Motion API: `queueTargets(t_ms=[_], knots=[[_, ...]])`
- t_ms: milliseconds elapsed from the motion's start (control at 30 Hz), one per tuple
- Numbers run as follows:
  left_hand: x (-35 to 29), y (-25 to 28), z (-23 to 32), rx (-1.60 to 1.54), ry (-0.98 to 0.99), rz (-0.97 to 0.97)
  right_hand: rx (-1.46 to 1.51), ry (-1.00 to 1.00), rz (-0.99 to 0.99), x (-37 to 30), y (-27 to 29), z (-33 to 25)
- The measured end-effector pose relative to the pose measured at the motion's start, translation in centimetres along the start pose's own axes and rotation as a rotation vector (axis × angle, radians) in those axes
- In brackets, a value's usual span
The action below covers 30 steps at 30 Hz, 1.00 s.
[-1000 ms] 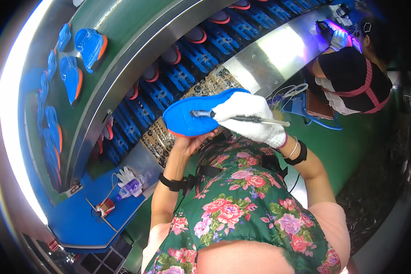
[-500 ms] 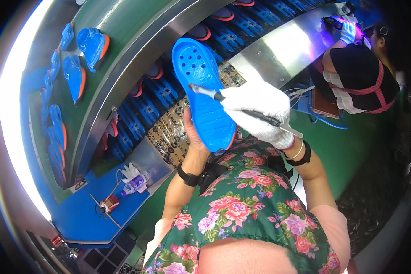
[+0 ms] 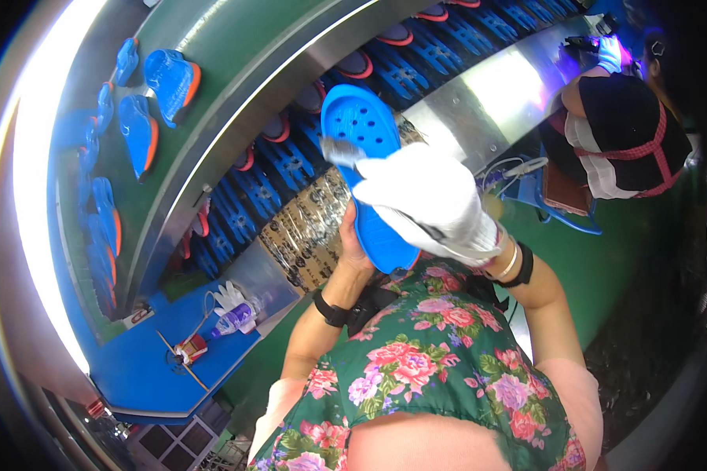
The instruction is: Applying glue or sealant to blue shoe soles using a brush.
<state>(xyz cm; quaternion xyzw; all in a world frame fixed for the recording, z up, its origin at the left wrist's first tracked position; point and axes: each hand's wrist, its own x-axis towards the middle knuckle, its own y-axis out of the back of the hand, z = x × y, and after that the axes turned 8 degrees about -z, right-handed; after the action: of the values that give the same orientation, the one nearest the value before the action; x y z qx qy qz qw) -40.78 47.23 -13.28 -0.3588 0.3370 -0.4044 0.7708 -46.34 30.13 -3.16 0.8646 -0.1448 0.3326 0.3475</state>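
Observation:
A blue shoe sole, with round holes at its far end and a touch of orange at its near end, is tilted up in front of me. My left hand, bare, grips its left edge near the lower end, with most fingers hidden behind. In a white knitted glove, my right hand is closed round a brush. The blurred bristle end lies over the sole's left side, just below the holes; whether it touches I cannot tell. The glove covers the sole's middle right part.
On a green conveyor belt at left lie several blue soles with orange edges. A rack of shoe parts runs below its metal rim. The blue side table carries a bottle and a white glove. A co-worker sits at right.
Sole and both hands have shifted slightly right in the picture. My gloved hand now covers more of the sole, and the brush end is blurred by motion.

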Motion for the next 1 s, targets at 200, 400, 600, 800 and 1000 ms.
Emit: queueTargets(t_ms=[200,400,600,800,1000], knots=[[0.0,1.1,0.0,-0.022,-0.082,0.046,0.232,-0.254,0.140,-0.1,-0.1,-0.1],[0.9,0.9,0.3,-0.385,-0.154,-0.110,0.214,-0.153,0.046,-0.2,-0.4,-1.8],[2.6,-1.0,2.0,-0.125,-0.278,0.075,0.204,-0.208,0.193,-1.0,-1.2,-0.8],[3.4,-0.2,2.4,-0.463,-0.253,-0.251,0.390,-0.190,0.109,-2.0,-2.4,-0.7],[4.0,-1.5,3.5,-0.404,-0.188,-0.274,0.096,-0.026,0.075,-2.4,-2.9,-0.6]])
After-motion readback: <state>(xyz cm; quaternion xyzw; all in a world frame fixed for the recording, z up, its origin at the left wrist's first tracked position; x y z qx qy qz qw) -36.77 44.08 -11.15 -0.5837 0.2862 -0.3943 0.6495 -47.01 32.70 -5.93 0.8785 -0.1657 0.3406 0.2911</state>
